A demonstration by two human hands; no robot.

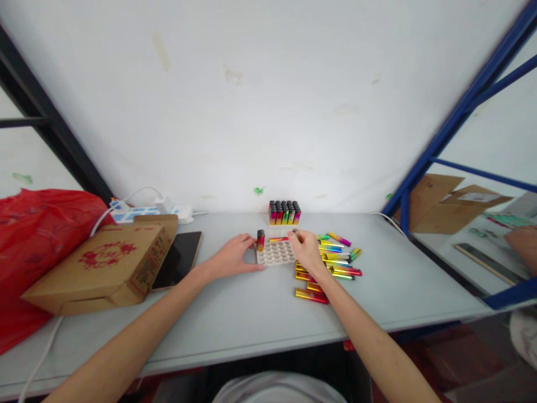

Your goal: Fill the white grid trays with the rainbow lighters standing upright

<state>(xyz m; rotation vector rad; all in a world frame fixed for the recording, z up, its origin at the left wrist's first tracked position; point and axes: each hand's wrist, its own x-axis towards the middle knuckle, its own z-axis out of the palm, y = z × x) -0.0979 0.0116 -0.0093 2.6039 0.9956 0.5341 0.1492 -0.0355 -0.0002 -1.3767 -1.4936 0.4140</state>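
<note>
A white tray (274,254) with rows of round holes lies on the table. One red and black lighter (260,240) stands upright at its far left corner. My left hand (235,257) holds the tray's left side, the thumb at the near corner and the fingers beside the standing lighter. Over the tray's far right part, my right hand (306,249) is closed in a pinch on a lighter (295,230), of which only the dark top shows. A red lighter (278,239) lies along the far edge. Several shiny loose lighters (335,257) lie right of the tray, partly under my right forearm.
A block of upright lighters (285,214) stands near the wall. On the left are a phone (178,258), a cardboard box (100,260), a power strip (142,212) and a red bag (46,224). Beyond the blue frame (444,123), another person's hand (522,243) shows.
</note>
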